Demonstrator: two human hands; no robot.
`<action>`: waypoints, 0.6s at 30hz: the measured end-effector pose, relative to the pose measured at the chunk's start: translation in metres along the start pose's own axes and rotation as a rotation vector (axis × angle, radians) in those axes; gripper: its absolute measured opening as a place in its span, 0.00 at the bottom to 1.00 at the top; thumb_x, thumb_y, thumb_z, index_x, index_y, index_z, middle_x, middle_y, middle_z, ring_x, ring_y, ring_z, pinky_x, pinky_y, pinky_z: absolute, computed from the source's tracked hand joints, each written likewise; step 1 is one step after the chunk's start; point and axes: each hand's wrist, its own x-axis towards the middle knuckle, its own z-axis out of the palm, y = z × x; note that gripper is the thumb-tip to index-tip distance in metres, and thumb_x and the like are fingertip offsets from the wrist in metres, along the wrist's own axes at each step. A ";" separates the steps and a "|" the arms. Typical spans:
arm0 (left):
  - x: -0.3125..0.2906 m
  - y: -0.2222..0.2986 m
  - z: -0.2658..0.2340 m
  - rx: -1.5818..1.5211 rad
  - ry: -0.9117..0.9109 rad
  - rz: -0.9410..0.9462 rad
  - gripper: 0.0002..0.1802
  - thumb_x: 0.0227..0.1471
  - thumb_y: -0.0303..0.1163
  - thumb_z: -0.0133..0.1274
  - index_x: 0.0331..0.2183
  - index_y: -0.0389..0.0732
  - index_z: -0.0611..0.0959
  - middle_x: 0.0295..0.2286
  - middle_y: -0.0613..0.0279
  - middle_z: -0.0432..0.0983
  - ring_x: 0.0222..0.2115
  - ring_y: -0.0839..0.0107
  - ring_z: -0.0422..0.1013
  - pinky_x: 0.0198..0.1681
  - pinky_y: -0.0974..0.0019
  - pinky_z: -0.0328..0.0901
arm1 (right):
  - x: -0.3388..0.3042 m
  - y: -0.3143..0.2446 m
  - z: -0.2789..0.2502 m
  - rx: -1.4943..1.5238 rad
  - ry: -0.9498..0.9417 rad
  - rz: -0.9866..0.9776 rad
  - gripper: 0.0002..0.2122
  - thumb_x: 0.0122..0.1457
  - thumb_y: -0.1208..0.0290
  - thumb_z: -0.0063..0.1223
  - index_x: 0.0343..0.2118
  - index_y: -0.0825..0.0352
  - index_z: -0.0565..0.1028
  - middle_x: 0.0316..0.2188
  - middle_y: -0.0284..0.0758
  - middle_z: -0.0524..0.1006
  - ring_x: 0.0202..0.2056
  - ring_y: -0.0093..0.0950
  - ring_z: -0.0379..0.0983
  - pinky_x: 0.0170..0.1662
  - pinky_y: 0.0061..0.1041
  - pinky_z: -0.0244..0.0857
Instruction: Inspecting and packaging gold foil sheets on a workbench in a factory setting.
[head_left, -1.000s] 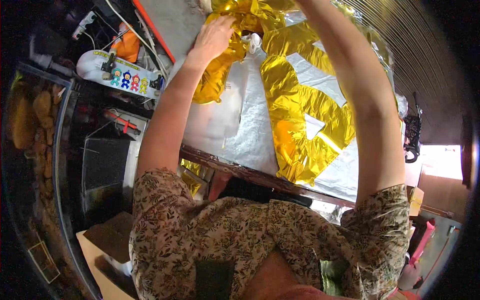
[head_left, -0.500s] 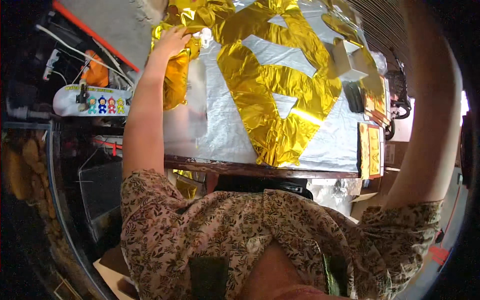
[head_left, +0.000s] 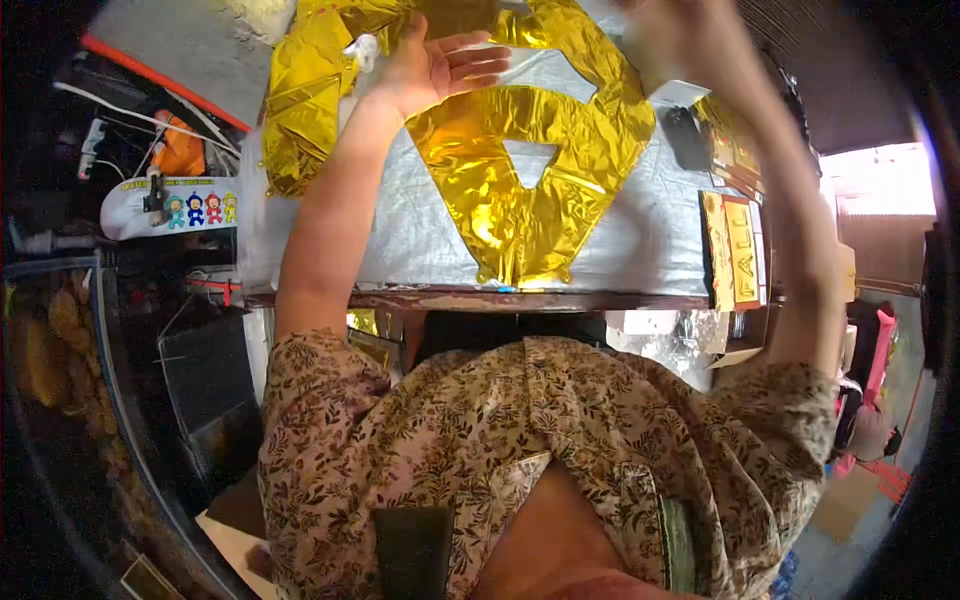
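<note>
A flat, creased gold foil balloon (head_left: 490,205) with cut-out openings lies on the silvery sheet (head_left: 400,235) that covers the table. My left hand (head_left: 435,78) is over its left side, fingers stretched apart and holding nothing; whether it touches the foil I cannot tell. Near the balloon's far right edge, my right hand (head_left: 675,40) is smeared by motion and its fingers cannot be made out. Another piece of gold foil (head_left: 300,110) lies to the left, beside my left forearm. A small white crumpled thing (head_left: 364,50) rests on it.
On the table's right are a white box (head_left: 680,94), a black object (head_left: 687,138) and a flat yellow-orange package (head_left: 735,250). A white skateboard (head_left: 150,215) with cartoon figures and an orange item (head_left: 178,143) are left of the table, whose front edge (head_left: 480,300) faces me.
My left hand has left the left-hand foil and moved right, its fingers now spread. My right hand has come into view at the far right. The whole view has shifted slightly.
</note>
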 end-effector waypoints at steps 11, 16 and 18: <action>0.020 -0.063 -0.052 0.477 0.762 0.190 0.34 0.45 0.32 0.73 0.51 0.29 0.78 0.42 0.59 0.81 0.38 0.72 0.77 0.40 0.67 0.69 | -0.181 -0.056 0.150 0.048 -0.075 -0.050 0.12 0.54 0.77 0.61 0.43 0.65 0.81 0.42 0.39 0.83 0.41 0.39 0.82 0.41 0.34 0.77; 0.028 -0.062 -0.017 0.722 0.830 0.285 0.20 0.46 0.35 0.73 0.37 0.35 0.85 0.28 0.68 0.80 0.26 0.78 0.72 0.29 0.71 0.64 | -0.202 -0.053 0.152 0.095 -0.037 0.164 0.07 0.59 0.73 0.60 0.39 0.66 0.79 0.34 0.44 0.82 0.32 0.44 0.80 0.35 0.39 0.74; 0.031 -0.065 -0.021 0.847 0.876 0.331 0.24 0.43 0.40 0.75 0.37 0.33 0.86 0.30 0.67 0.81 0.28 0.79 0.73 0.33 0.74 0.66 | -0.201 -0.054 0.148 0.256 0.019 0.311 0.06 0.60 0.71 0.61 0.34 0.68 0.81 0.29 0.47 0.81 0.28 0.45 0.78 0.32 0.37 0.72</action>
